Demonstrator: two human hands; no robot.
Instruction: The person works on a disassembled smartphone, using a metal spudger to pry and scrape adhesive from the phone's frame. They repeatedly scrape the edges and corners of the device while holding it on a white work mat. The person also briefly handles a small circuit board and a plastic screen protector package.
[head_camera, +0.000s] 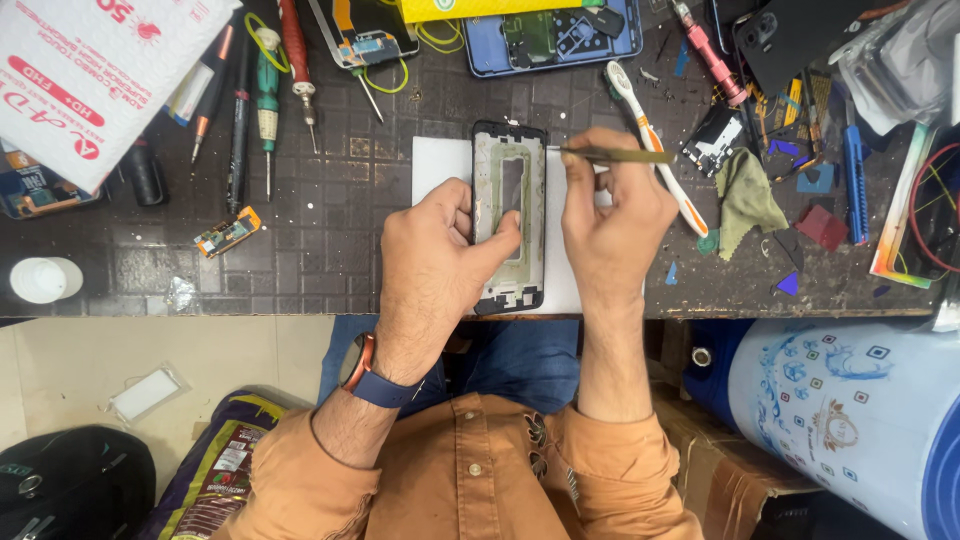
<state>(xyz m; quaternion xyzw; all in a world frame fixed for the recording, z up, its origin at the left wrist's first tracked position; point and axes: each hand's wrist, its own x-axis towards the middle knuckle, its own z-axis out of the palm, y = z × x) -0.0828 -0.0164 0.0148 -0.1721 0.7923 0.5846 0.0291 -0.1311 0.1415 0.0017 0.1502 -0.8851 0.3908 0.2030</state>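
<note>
top left: white padded envelope with red print (85, 75)
tools: red-handled and green-handled screwdrivers (268, 95)
right of centre: white toothbrush with orange trim (655, 150), olive cloth (748, 195)
lower right: white and blue patterned drum (850, 410)

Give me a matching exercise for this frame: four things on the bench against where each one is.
Things:
1. phone frame
2. tweezers
3. toothbrush
4. green cloth

Places:
A. pinched in the right hand
B. lying right of the toothbrush
C. steadied by the left hand on a white sheet
D. lying slantwise on the bench, partly behind the right hand

Pairs: 1-C, 2-A, 3-D, 4-B
</note>
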